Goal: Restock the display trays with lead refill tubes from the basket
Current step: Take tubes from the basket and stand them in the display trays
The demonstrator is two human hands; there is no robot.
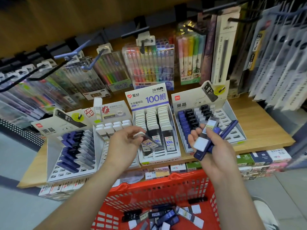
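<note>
Restocking the middle tray (159,159)
Left hand (124,141) pinches one tube (147,141), angled for a slot; right hand (216,150) grips spares (200,144) as ready stock

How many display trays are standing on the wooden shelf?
4, in one row on the shelf: the far-left tray, the second tray beside it, the third tray in the middle, and the fourth tray at the right. I see no others.

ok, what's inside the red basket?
Loose lead refill tubes lie piled in the red basket: dark blue, black, some white-capped. Lower layers are covered; the near end is out of frame.
</note>
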